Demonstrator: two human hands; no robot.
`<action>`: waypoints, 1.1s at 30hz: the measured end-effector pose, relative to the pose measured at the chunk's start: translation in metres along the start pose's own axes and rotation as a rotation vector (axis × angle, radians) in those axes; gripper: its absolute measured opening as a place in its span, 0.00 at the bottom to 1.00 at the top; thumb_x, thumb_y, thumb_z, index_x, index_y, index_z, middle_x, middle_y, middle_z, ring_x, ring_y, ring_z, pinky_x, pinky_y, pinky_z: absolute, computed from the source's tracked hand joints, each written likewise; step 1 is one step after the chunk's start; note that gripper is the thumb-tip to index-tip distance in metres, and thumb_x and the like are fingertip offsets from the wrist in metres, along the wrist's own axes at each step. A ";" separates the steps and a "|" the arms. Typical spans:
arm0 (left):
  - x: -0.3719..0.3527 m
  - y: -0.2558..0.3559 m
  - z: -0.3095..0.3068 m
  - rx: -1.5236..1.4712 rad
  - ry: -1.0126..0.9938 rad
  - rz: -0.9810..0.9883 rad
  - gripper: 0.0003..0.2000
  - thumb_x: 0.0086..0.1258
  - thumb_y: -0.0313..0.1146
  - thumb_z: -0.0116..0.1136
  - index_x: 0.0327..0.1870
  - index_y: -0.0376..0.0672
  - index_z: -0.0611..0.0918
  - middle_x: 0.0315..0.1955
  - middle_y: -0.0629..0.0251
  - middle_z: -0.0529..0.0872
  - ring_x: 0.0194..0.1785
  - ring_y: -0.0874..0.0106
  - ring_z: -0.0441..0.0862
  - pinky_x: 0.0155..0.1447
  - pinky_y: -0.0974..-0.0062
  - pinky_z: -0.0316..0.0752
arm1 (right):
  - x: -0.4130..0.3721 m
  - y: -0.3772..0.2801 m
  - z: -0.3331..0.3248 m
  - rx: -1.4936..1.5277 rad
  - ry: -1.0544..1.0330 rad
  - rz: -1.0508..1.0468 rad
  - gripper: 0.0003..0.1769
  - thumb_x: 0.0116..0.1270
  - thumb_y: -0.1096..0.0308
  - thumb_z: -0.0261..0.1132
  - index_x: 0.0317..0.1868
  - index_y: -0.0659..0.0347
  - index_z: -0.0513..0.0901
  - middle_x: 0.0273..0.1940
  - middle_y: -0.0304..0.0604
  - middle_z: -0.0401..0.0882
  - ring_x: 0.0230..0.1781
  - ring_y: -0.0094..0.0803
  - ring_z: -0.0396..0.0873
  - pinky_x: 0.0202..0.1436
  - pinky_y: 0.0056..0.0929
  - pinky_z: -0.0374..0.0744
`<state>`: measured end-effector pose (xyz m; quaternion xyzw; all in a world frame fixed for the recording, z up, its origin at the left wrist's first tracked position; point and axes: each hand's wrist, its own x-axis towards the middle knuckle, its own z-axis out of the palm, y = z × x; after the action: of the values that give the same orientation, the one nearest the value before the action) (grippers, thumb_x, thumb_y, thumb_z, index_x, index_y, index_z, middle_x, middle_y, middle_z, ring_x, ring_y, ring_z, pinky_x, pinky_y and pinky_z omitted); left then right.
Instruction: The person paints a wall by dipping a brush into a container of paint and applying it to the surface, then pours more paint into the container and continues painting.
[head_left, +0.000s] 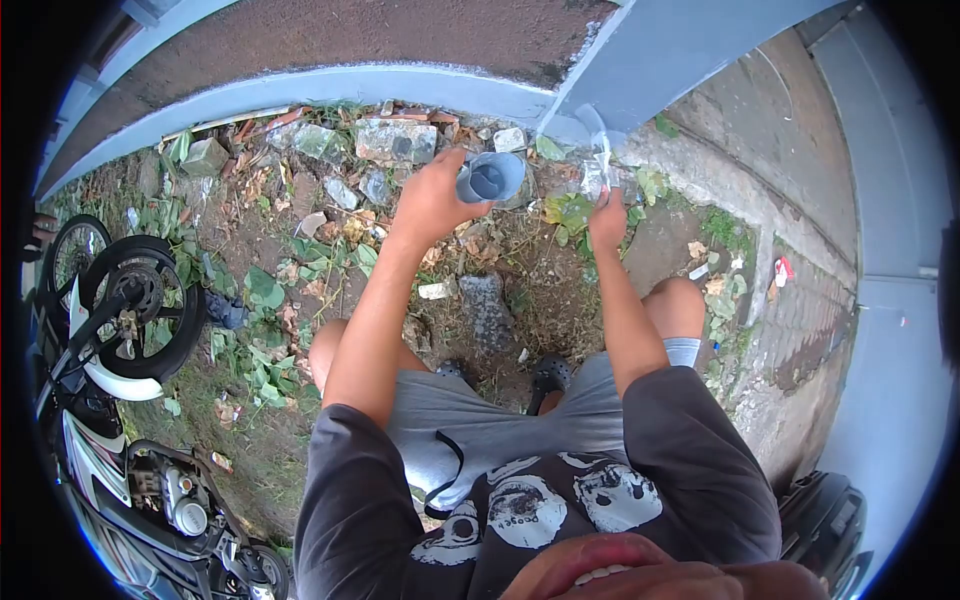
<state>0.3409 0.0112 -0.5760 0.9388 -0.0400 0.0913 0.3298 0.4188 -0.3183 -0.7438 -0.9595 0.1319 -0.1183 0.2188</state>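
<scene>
I am squatting over rubble-strewn ground. My left hand [432, 195] grips a blue-grey cup [490, 178] by its side, tilted so its open mouth faces me; a little liquid seems to lie inside. My right hand [607, 218] holds a clear, crumpled plastic bag or wrapper [598, 170] raised just right of the cup, near the foot of a grey-blue pillar [650, 60]. The two hands are about a hand's width apart.
Broken bricks and concrete chunks [395, 140], dry leaves and weeds cover the dirt. A curved grey-blue curb [300, 90] bounds the patch at the top. A motorcycle [120, 330] lies at the left. A concrete walkway [790, 240] runs at the right. Another dark vehicle part [825, 530] sits bottom right.
</scene>
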 end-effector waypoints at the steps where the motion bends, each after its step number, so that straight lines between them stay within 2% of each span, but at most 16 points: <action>1: 0.000 -0.001 -0.001 0.013 -0.024 0.009 0.37 0.49 0.42 0.80 0.60 0.34 0.78 0.54 0.47 0.85 0.54 0.49 0.86 0.55 0.56 0.82 | -0.006 0.006 0.005 -0.001 0.001 -0.003 0.15 0.81 0.54 0.54 0.48 0.58 0.76 0.33 0.61 0.83 0.36 0.66 0.82 0.36 0.61 0.75; 3: 0.000 -0.005 -0.001 -0.002 -0.031 0.015 0.37 0.49 0.42 0.80 0.60 0.34 0.78 0.53 0.48 0.85 0.53 0.49 0.86 0.55 0.57 0.82 | -0.030 0.021 0.008 0.063 0.068 0.052 0.13 0.81 0.57 0.55 0.48 0.57 0.76 0.33 0.61 0.84 0.34 0.65 0.82 0.34 0.60 0.74; 7: -0.001 -0.003 -0.005 -0.016 -0.061 0.010 0.37 0.49 0.42 0.80 0.60 0.35 0.78 0.54 0.48 0.85 0.53 0.49 0.85 0.55 0.57 0.82 | -0.051 0.013 0.002 0.106 0.049 0.025 0.11 0.80 0.59 0.57 0.47 0.58 0.77 0.33 0.62 0.83 0.33 0.66 0.81 0.33 0.58 0.74; 10: -0.003 -0.007 0.001 -0.002 -0.016 0.061 0.36 0.49 0.42 0.80 0.59 0.35 0.78 0.53 0.48 0.85 0.53 0.49 0.85 0.55 0.57 0.81 | -0.025 -0.005 0.005 0.137 0.039 -0.197 0.11 0.80 0.58 0.57 0.47 0.57 0.77 0.32 0.60 0.83 0.34 0.65 0.80 0.33 0.58 0.74; 14: -0.005 -0.010 0.001 -0.013 -0.081 0.027 0.36 0.49 0.42 0.80 0.59 0.35 0.78 0.54 0.48 0.85 0.53 0.49 0.85 0.55 0.57 0.81 | 0.006 -0.015 0.001 0.004 0.044 -0.080 0.13 0.80 0.55 0.55 0.47 0.56 0.77 0.33 0.59 0.84 0.34 0.64 0.82 0.34 0.59 0.76; 19: -0.007 -0.013 -0.004 -0.006 -0.119 0.001 0.36 0.49 0.43 0.81 0.59 0.37 0.78 0.55 0.48 0.84 0.54 0.48 0.85 0.55 0.56 0.81 | -0.026 0.028 0.008 -0.021 0.135 0.030 0.13 0.80 0.56 0.56 0.46 0.57 0.77 0.35 0.59 0.84 0.35 0.64 0.82 0.35 0.60 0.75; 22: -0.006 -0.015 -0.005 -0.029 -0.101 0.001 0.36 0.48 0.43 0.81 0.59 0.37 0.78 0.54 0.49 0.84 0.54 0.48 0.85 0.54 0.55 0.81 | -0.039 0.025 0.007 0.031 0.147 -0.017 0.12 0.80 0.57 0.56 0.46 0.57 0.77 0.35 0.58 0.84 0.35 0.64 0.81 0.35 0.59 0.75; 24: -0.008 -0.017 -0.003 -0.023 -0.088 0.013 0.36 0.48 0.43 0.81 0.58 0.38 0.78 0.54 0.50 0.85 0.53 0.48 0.85 0.54 0.55 0.81 | -0.032 0.011 0.003 0.023 0.100 -0.203 0.13 0.79 0.56 0.57 0.47 0.58 0.77 0.33 0.59 0.83 0.35 0.63 0.81 0.37 0.57 0.76; 27: -0.009 -0.013 -0.010 -0.016 -0.075 0.006 0.35 0.48 0.42 0.81 0.58 0.39 0.78 0.53 0.52 0.85 0.53 0.49 0.85 0.52 0.56 0.81 | -0.002 -0.004 0.004 0.069 0.078 -0.296 0.14 0.79 0.56 0.57 0.46 0.58 0.78 0.32 0.58 0.83 0.34 0.63 0.81 0.35 0.56 0.75; 28: -0.011 -0.012 -0.011 -0.005 -0.087 -0.002 0.34 0.48 0.42 0.81 0.58 0.39 0.79 0.52 0.52 0.85 0.53 0.49 0.85 0.52 0.56 0.81 | 0.006 -0.005 0.004 0.071 0.071 -0.296 0.14 0.79 0.56 0.57 0.46 0.58 0.78 0.32 0.58 0.83 0.34 0.63 0.81 0.35 0.56 0.75; 30: -0.012 -0.011 -0.015 0.002 -0.102 -0.010 0.34 0.48 0.41 0.80 0.57 0.39 0.79 0.52 0.52 0.85 0.53 0.49 0.85 0.52 0.56 0.81 | 0.018 0.001 0.001 -0.006 0.093 -0.133 0.14 0.79 0.56 0.57 0.44 0.58 0.78 0.31 0.57 0.83 0.33 0.63 0.81 0.34 0.56 0.76; 31: -0.012 -0.009 -0.018 -0.007 -0.146 -0.043 0.36 0.48 0.42 0.81 0.59 0.37 0.79 0.55 0.49 0.84 0.56 0.49 0.84 0.57 0.56 0.80 | 0.015 0.008 0.000 -0.010 0.093 -0.132 0.14 0.79 0.56 0.57 0.44 0.58 0.78 0.31 0.57 0.83 0.33 0.63 0.81 0.34 0.56 0.76; 32: -0.012 -0.008 -0.019 -0.016 -0.187 -0.074 0.38 0.48 0.42 0.82 0.61 0.35 0.79 0.59 0.47 0.84 0.59 0.49 0.84 0.61 0.57 0.79 | 0.010 0.014 -0.001 -0.031 0.095 -0.081 0.13 0.79 0.57 0.58 0.45 0.58 0.78 0.35 0.57 0.83 0.35 0.62 0.81 0.35 0.56 0.76; 33: -0.011 -0.010 -0.018 -0.021 -0.182 -0.074 0.38 0.48 0.42 0.82 0.61 0.35 0.79 0.59 0.47 0.84 0.59 0.49 0.84 0.61 0.57 0.79 | 0.004 0.022 -0.001 -0.051 0.097 -0.034 0.12 0.79 0.57 0.58 0.45 0.58 0.77 0.39 0.56 0.84 0.37 0.61 0.82 0.36 0.56 0.77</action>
<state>0.3283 0.0305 -0.5701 0.9405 -0.0363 -0.0072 0.3379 0.4179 -0.3389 -0.7526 -0.9600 0.1290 -0.1648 0.1858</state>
